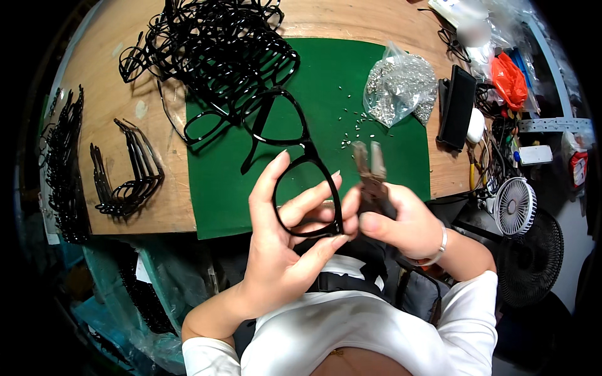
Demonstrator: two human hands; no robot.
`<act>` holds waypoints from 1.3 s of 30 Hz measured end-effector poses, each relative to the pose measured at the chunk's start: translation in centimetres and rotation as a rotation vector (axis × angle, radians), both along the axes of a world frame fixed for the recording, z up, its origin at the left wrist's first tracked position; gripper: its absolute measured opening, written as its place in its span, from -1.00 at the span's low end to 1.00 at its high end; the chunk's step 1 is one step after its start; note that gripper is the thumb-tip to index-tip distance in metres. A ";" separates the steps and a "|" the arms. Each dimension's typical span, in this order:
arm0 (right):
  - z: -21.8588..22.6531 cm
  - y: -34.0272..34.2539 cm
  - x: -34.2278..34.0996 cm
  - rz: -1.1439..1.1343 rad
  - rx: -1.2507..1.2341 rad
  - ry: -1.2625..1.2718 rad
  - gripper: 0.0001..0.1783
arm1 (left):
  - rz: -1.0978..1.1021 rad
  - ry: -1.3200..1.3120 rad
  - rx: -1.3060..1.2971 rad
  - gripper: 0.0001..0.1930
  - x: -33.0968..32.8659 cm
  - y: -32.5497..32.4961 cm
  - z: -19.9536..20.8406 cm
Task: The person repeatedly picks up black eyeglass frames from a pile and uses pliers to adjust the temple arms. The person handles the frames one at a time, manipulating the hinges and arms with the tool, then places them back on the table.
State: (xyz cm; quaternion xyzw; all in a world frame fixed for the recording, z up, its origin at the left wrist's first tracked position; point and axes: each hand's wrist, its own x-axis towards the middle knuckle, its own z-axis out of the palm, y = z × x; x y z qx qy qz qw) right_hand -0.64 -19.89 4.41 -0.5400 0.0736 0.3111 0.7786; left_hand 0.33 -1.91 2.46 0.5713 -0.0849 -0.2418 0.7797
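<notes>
My left hand [271,254] holds a black eyeglass frame [307,148] by the rim of its nearer lens opening, thumb and fingers around it. The frame slants up and away over the green mat [219,200], its far end close to a heap of black eyeglass frames [219,53]. In my right hand [407,222] is a pair of worn metal pliers [371,178], jaws apart and pointing away from me with nothing visible between them. The fingertips of my right hand meet the near corner of the frame. Small silvery pieces [357,125] lie scattered beyond the pliers.
A clear bag of small silvery parts [398,88] rests on the mat's far right. Stacked black frames [125,194] and a long row of them [66,169] occupy the left. To the right are a black phone [458,106], a red plastic bag [508,81], cables and a white fan [515,205].
</notes>
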 end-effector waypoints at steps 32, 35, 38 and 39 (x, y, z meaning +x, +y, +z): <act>-5.8 -2.9 0.6 0.305 -1.260 -0.854 -0.60 | -0.093 0.111 0.100 -0.14 1.0 0.7 0.2; -6.3 -2.4 -0.1 0.320 -1.387 -0.892 -0.57 | -0.024 0.069 0.135 -0.16 0.2 1.7 -0.7; -6.2 -3.4 -0.8 0.304 -1.269 -0.825 -0.59 | -0.007 0.036 -0.073 -0.24 -1.5 3.6 -2.1; -6.0 -3.7 -0.6 0.296 -1.244 -0.816 -0.60 | 0.049 0.054 -0.008 -0.28 -2.3 3.5 -1.7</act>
